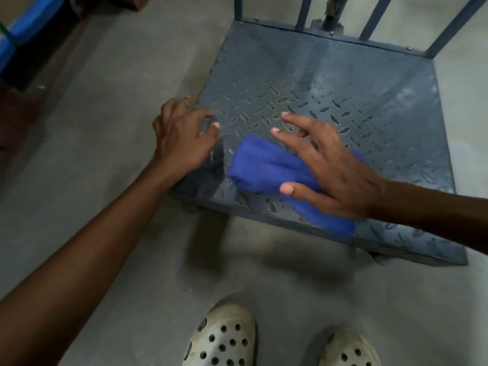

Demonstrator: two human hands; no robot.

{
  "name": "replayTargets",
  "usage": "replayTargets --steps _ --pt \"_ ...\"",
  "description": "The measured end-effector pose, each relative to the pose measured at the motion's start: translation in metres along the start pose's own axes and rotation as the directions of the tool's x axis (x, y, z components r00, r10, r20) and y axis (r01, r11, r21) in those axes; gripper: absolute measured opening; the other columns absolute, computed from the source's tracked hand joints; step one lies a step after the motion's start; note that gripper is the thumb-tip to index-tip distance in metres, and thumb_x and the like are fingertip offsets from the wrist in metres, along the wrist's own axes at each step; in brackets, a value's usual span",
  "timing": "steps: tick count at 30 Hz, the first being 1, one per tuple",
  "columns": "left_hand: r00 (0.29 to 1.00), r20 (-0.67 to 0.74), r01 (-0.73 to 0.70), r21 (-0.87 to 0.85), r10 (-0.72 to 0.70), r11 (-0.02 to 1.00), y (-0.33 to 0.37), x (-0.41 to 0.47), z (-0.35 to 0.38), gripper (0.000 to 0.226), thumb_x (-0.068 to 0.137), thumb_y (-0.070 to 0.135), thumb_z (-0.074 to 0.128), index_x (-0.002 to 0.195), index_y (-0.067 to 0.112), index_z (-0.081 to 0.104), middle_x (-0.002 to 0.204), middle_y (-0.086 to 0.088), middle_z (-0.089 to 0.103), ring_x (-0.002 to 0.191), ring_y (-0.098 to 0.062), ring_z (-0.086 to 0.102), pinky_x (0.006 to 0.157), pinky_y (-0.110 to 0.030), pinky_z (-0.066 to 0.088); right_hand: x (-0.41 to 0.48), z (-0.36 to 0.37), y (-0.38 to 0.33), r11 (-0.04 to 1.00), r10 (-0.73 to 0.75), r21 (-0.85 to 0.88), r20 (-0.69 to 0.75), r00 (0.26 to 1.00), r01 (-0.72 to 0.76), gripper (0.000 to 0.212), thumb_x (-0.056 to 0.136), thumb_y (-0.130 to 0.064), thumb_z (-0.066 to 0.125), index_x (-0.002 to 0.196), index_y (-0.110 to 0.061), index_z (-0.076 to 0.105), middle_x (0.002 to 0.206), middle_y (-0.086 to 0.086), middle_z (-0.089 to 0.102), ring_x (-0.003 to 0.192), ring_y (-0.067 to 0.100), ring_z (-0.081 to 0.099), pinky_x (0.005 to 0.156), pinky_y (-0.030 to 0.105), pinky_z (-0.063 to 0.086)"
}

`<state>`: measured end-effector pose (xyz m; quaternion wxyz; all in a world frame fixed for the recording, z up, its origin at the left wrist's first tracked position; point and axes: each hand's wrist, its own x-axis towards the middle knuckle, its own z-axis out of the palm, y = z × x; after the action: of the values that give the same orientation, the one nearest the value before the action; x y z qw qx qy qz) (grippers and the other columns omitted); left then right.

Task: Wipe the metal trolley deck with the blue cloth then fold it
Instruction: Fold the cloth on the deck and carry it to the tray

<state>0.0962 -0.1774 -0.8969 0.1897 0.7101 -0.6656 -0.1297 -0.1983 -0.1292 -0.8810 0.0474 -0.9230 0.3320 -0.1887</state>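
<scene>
The blue cloth (266, 167) lies bunched on the near edge of the trolley deck (330, 101). The right hand (335, 167) presses it flat-fingered; the left hand (182, 138) rests released on the deck's corner. Wiping seems underway; proper folding is not yet done.

Left hand (182, 140) flat, fingers curled; right hand (330, 165) flat, fingers spread.

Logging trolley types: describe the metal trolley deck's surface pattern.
Raised diamond tread on the grey-blue metal trolley deck, head view.
</scene>
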Motion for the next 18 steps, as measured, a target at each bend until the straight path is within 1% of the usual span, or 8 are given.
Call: replayTargets --steps 3,5,7,10,12,14,16,18 --pt "0.999 0.048 -0.001 -0.114 0.007 0.993 -0.001 -0.002 -0.005 0.049 0.089 0.057 0.053 0.125 0.032 0.075 0.144 -0.005 0.060 0.145 -0.030 0.039 0.120 -0.044 0.030 0.003 0.002 0.012 0.997 -0.020 -0.075 -0.011 1.000 0.019 0.061 0.109 -0.047 0.047 0.150 -0.001 0.055 0.161 0.028 0.040 0.123 0.039 0.054 0.112 0.051 0.039" --pt "0.995 0.091 -0.020 -0.094 0.029 0.995 0.002 -0.006 -0.006 0.034 0.098 0.051 0.061 0.121 0.031 0.076 0.137 -0.005 0.059 0.140 -0.029 0.042 0.116 -0.041 0.032 0.006 0.005 0.024 0.993 -0.007 -0.121 0.001 1.000 0.007 0.054 0.111 -0.045 0.047 0.145 -0.005 0.060 0.157 0.026 0.046 0.122 0.041 0.055 0.110 0.050 0.039" --pt "0.985 0.159 -0.054 -0.036 0.059 0.998 0.004 -0.008 -0.008 0.024 0.102 0.048 0.062 0.114 0.032 0.077 0.127 -0.006 0.058 0.136 -0.028 0.042 0.113 -0.038 0.029 0.005 0.010 0.036 0.991 0.052 -0.125 0.026 0.998 -0.049 0.053 0.112 -0.047 0.043 0.144 -0.009 0.061 0.153 0.023 0.049 0.121 0.041 0.055 0.109 0.052 0.041" --pt "0.942 0.322 -0.095 -0.020 0.096 0.995 0.015 -0.008 -0.012 0.033 0.101 0.060 0.056 0.087 0.033 0.067 0.110 -0.005 0.060 0.126 -0.027 0.051 0.108 -0.038 0.035 0.002 0.020 0.048 0.990 0.124 -0.075 0.088 0.988 -0.117 0.057 0.112 -0.052 0.038 0.145 -0.011 0.060 0.149 0.020 0.053 0.126 0.042 0.055 0.111 0.054 0.041" --pt "0.920 0.391 -0.034 -0.008 0.035 0.999 0.024 -0.008 -0.006 0.037 0.099 0.059 0.063 0.093 0.023 0.068 0.107 -0.006 0.064 0.114 -0.027 0.057 0.103 -0.040 0.044 -0.002 0.023 0.052 0.989 0.138 -0.069 0.154 0.978 -0.129 0.060 0.110 -0.056 0.036 0.148 -0.014 0.057 0.148 0.015 0.055 0.129 0.039 0.055 0.110 0.056 0.042" --pt "0.891 0.453 0.033 0.032 -0.044 0.999 0.027 -0.009 0.008 0.045 0.092 0.056 0.073 0.095 0.012 0.069 0.103 -0.008 0.068 0.103 -0.028 0.062 0.089 -0.041 0.050 -0.009 0.027 0.053 0.983 0.175 -0.095 0.218 0.960 -0.158 0.068 0.107 -0.066 0.030 0.151 -0.020 0.053 0.143 0.007 0.058 0.126 0.036 0.055 0.105 0.057 0.044" --pt "0.863 0.499 0.100 -0.010 -0.082 0.995 0.023 -0.003 0.022 0.037 0.088 0.049 0.081 0.084 0.015 0.066 0.095 -0.009 0.069 0.092 -0.026 0.063 0.073 -0.036 0.045 -0.013 0.032 0.054 0.974 0.220 -0.114 0.280 0.934 -0.195 0.079 0.101 -0.078 0.026 0.153 -0.024 0.051 0.135 0.004 0.061 0.120 0.033 0.056 0.101 0.056 0.043" --pt "0.862 0.498 0.197 -0.152 -0.097 0.969 0.011 0.008 0.027 0.035 0.088 0.035 0.084 0.075 0.019 0.056 0.089 -0.009 0.066 0.082 -0.021 0.057 0.070 -0.033 0.039 -0.008 0.032 0.056 0.969 0.244 -0.061 0.356 0.902 -0.238 0.082 0.095 -0.081 0.033 0.154 -0.026 0.049 0.137 0.002 0.062 0.126 0.029 0.057 0.106 0.053 0.041"
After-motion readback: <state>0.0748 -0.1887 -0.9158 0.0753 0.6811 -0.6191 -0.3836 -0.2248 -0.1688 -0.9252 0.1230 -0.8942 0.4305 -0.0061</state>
